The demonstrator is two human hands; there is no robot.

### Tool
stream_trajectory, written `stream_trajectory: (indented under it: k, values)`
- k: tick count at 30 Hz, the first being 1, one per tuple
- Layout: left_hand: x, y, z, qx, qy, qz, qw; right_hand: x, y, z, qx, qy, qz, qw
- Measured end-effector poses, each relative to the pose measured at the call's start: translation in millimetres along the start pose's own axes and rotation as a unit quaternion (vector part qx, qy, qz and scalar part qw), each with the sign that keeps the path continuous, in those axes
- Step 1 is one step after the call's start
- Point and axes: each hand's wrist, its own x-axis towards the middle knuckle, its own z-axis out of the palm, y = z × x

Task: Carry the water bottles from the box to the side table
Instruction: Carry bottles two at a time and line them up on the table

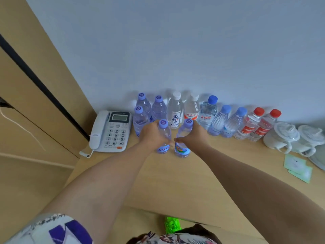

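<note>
My left hand (152, 134) is wrapped around a clear water bottle with a purple cap (164, 136). My right hand (193, 136) grips a second purple-capped bottle (182, 138). Both bottles stand upright side by side on the wooden side table (175, 176), in front of a row of several other bottles (207, 113) lined up against the wall. That row has purple, white, blue and red caps. The box is not in view.
A white desk telephone (110, 132) sits at the table's left end. Two white lidded cups (292, 137) and green paper packets (297, 167) lie at the right. A wooden cabinet (35, 85) stands on the left. A green shoe (173, 224) shows below.
</note>
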Motion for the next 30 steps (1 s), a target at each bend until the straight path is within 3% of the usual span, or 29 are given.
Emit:
stream_trajectory:
  k: [8,13,18,23,30]
  values:
    - [40,5,-4,-0.019,0.003,0.013,1.0,33,-10,13,0.017,-0.008,-0.022,1.0]
    - [53,9,-22,0.012,-0.043,0.047,0.998,35,-18,15,-0.029,-0.021,-0.022,0.999]
    - [54,9,-34,0.06,-0.024,0.101,0.993,31,-27,6,-0.105,-0.033,0.016,0.994]
    - [56,9,-35,0.086,-0.008,0.108,0.99,26,-32,-1,-0.077,-0.01,0.056,0.995]
    - [63,5,-35,0.107,0.013,0.133,0.985,24,-40,12,-0.038,-0.001,0.042,0.998]
